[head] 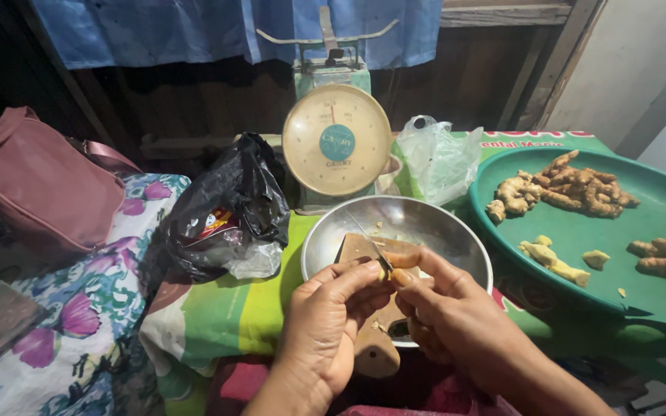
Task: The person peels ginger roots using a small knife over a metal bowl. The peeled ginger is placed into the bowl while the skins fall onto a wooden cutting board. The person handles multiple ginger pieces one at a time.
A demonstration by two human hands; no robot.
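From the head camera, your left hand (pixel 331 323) was curled shut around a small yellow piece of root (pixel 404 276), which you pinched between thumb and fingers. Your right hand (pixel 445 316) was closed around a thin-bladed knife (pixel 371 248), with the blade pointing toward eleven o'clock. Both hands met just over the near rim of the round shiny steel bowl (pixel 456 231), and a brown wooden cutting board (pixel 371 347) lay under them, its handle pointing to six o'clock.

What could have gone wrong? The blade sat right beside your left thumb, so one slip on the tiny piece might have nicked you. The piece was so small that it might also have popped out and dropped.

Your wrists came up from six o'clock, fingers bent in tight and knuckles up.

At three o'clock lay a big round green plastic tray (pixel 657 208) with knobbly brown roots (pixel 572 189) and peeled yellow bits (pixel 553 258). At twelve o'clock stood a pale green kitchen scale (pixel 337 139). A crumpled black plastic bag (pixel 229 208) sat at ten o'clock, with a pink leather bag (pixel 40 185) farther left.
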